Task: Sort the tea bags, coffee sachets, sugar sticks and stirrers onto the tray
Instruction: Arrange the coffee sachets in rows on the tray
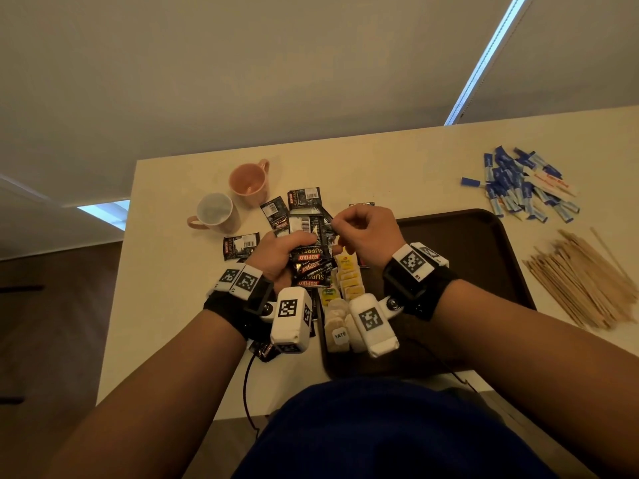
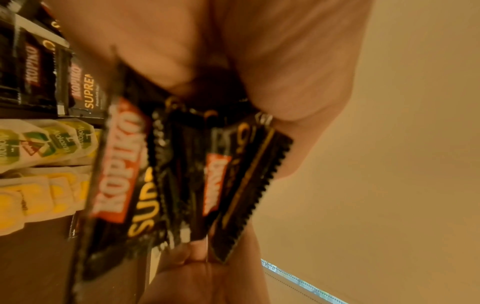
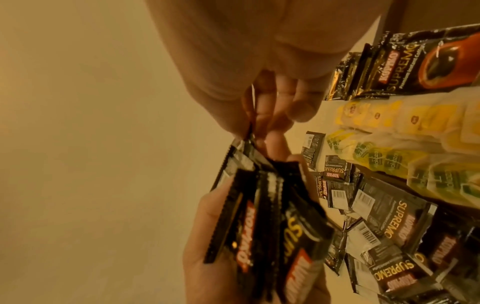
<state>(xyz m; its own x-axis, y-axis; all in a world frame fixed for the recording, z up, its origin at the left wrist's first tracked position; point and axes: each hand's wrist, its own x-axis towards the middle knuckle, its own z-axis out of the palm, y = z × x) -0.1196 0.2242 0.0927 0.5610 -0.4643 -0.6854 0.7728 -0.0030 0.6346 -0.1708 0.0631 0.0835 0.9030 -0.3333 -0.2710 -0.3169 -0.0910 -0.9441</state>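
Note:
My left hand [image 1: 281, 252] grips a stack of black Kopiko coffee sachets [image 1: 309, 252], seen close up in the left wrist view as the coffee sachets [image 2: 124, 164]. My right hand [image 1: 359, 226] pinches the top corner of one sachet [image 3: 244, 142] in that stack. More coffee sachets [image 1: 304, 198] lie loose on the table behind my hands. Rows of yellow and green tea bags [image 1: 349, 281] lie along the left side of the dark tray [image 1: 477, 243]. Blue sugar sticks [image 1: 518, 184] and wooden stirrers [image 1: 581, 274] are piled on the table to the right.
Two mugs stand at the back left: a pink mug [image 1: 249, 179] and a mug [image 1: 214, 214] with a pale inside. The white table [image 1: 166, 271] ends close to the left of my left hand. A black cable [image 1: 246, 378] hangs over the near edge.

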